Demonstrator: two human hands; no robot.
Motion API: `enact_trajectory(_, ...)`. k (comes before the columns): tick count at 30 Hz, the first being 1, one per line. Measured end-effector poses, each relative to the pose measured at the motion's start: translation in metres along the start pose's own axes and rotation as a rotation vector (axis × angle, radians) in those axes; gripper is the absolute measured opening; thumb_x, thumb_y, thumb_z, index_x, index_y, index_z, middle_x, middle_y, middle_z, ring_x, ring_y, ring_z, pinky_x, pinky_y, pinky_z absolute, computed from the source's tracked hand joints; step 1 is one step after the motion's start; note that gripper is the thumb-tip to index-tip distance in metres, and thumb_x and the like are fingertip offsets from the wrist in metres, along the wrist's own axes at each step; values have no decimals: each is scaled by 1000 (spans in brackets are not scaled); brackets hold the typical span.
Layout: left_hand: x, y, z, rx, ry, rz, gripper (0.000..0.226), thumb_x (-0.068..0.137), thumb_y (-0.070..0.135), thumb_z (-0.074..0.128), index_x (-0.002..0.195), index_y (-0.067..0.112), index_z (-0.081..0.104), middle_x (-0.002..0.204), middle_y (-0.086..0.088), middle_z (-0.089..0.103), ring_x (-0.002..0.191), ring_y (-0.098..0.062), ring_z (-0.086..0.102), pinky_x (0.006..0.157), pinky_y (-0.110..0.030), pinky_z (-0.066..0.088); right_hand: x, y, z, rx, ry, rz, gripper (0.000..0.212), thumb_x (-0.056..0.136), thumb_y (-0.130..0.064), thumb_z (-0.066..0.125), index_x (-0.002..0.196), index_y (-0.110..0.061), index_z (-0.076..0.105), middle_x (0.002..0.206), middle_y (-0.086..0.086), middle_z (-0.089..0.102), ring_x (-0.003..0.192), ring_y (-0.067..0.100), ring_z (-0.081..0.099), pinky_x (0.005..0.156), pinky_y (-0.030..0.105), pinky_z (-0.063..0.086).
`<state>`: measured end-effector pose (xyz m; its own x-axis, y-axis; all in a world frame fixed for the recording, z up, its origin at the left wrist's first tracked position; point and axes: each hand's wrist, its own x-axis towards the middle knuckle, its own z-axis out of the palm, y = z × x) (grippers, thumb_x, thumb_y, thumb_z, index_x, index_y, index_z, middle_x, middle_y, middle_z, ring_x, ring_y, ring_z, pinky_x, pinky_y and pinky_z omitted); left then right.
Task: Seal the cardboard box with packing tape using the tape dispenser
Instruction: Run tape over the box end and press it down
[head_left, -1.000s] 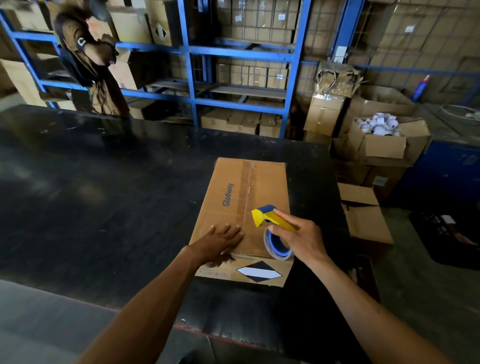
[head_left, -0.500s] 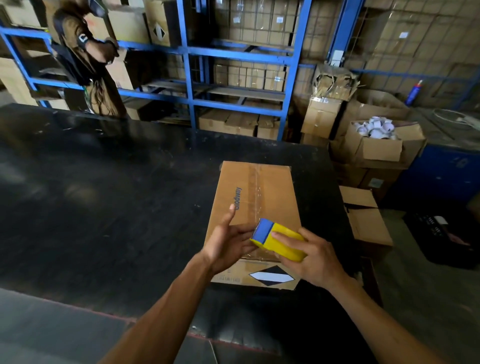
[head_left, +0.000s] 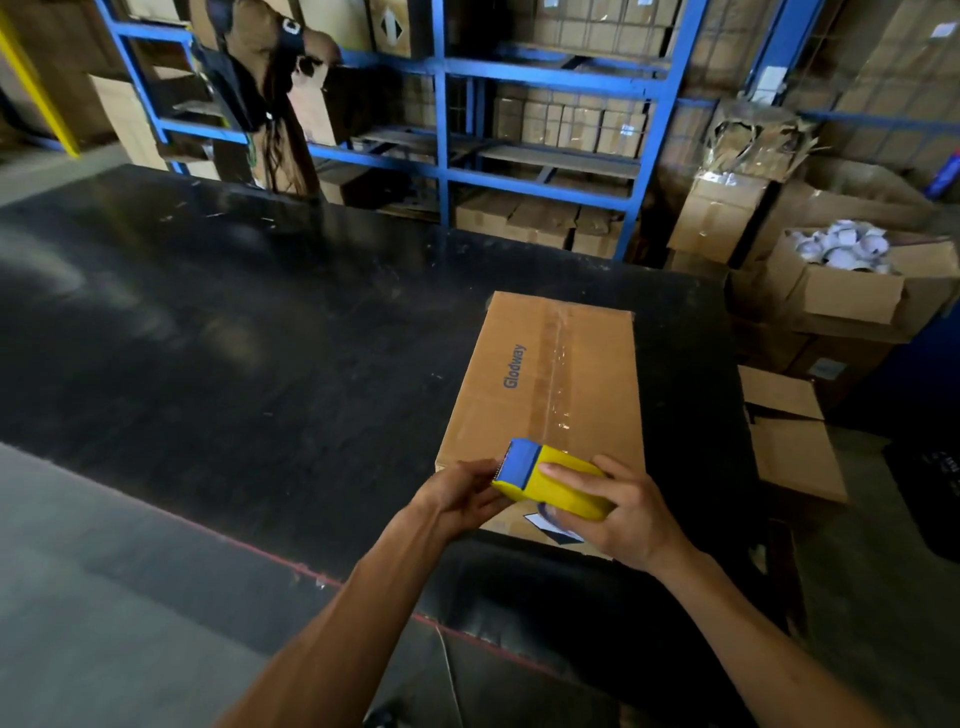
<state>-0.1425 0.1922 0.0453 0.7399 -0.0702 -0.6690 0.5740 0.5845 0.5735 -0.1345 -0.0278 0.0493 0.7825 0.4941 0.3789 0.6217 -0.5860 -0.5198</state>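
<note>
the cardboard box (head_left: 545, 384) lies flat on the black table (head_left: 260, 338), near its right end, with a strip of clear tape (head_left: 555, 374) already running along the centre seam from the far edge toward the near one. a second ago the left hand (head_left: 457, 493) was pressing flat on the near part of the lid while the right hand (head_left: 623, 512) held the tape dispenser (head_left: 550, 480) tipped down at the seam. now the dispenser is lifted off the cardboard and held over the near end of the box, its blue blade end pointing left. the right hand is clamped around the yellow body, and the left hand has come off the lid, its fingers pinched together at the blue end where the loose tape would sit; the tape end itself is too small to make out.

this suggests the long pass is laid and the person is freeing or cutting the tape end, either to finish or to start another strip. the near end of the seam is hidden behind the hands, so whether it is fully covered cannot be told.
</note>
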Motion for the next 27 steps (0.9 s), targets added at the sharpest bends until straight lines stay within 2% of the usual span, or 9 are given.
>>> enact_trajectory(3, 8, -6, -8, 86, 198, 120, 9, 89, -7, 58, 92, -5, 67, 62, -13, 69, 43, -19, 65, 48, -32, 59, 0, -5, -2, -70, -144, -5, 55, 76, -59, 71, 126, -62, 50, 86, -9, 44, 69, 9, 50, 59, 20, 44)
enact_trajectory(6, 15, 2, -22, 85, 322, 249, 11, 90, -3, 61, 84, -9, 69, 68, -16, 70, 39, -14, 61, 41, -23, 53, -3, 5, -21, -177, -143, 5, 52, 74, -63, 68, 124, -58, 56, 82, -7, 42, 61, 10, 43, 56, 17, 37)
enact_trajectory(9, 16, 6, -26, 166, 367, 435, 13, 91, 1, 63, 88, -8, 72, 71, -11, 75, 55, -12, 70, 50, -21, 56, -7, 17, -46, -250, -177, 8, 51, 74, -63, 63, 123, -55, 57, 82, -1, 51, 55, 16, 47, 50, 21, 45)
enact_trajectory(11, 21, -5, -22, 307, 442, 566, 12, 92, 11, 66, 94, 4, 76, 79, -3, 76, 66, -7, 70, 58, -16, 54, -6, 17, -49, -296, -220, -6, 49, 74, -62, 60, 122, -53, 60, 81, 2, 54, 52, 20, 49, 46, 26, 49)
enact_trajectory(13, 27, -19, -29, 378, 515, 635, 14, 90, 24, 70, 97, 17, 79, 97, 6, 75, 92, -7, 70, 77, -20, 54, -4, 13, -38, -318, -230, -3, 47, 72, -60, 60, 118, -52, 64, 79, 1, 54, 50, 22, 50, 44, 28, 49)
enact_trajectory(15, 30, -24, -47, 387, 590, 641, 15, 85, 33, 72, 94, 24, 80, 103, 10, 75, 102, -8, 69, 90, -30, 55, 0, 6, -25, -325, -245, -30, 46, 72, -60, 60, 117, -51, 65, 78, 0, 53, 51, 22, 52, 43, 27, 49)
enact_trajectory(18, 26, -20, -65, 440, 658, 657, 11, 89, 23, 70, 92, 23, 80, 91, 1, 76, 85, -11, 71, 78, -26, 55, 7, -2, -10, -371, -300, -44, 45, 73, -62, 57, 115, -50, 66, 78, -1, 53, 52, 22, 55, 44, 24, 45)
enact_trajectory(23, 40, -17, -58, 465, 687, 659, 13, 90, 23, 68, 96, 21, 79, 96, -1, 73, 88, -13, 69, 77, -23, 50, 13, -3, -2, -418, -359, 15, 49, 67, -55, 70, 115, -50, 66, 79, -1, 51, 55, 23, 56, 46, 28, 51)
enact_trajectory(27, 44, -21, -61, 450, 693, 667, 13, 90, 18, 68, 96, 18, 79, 94, -2, 74, 87, -15, 69, 70, -16, 46, 16, -2, 1, -465, -365, 38, 49, 70, -62, 51, 116, -51, 64, 81, 2, 55, 56, 25, 57, 48, 32, 54)
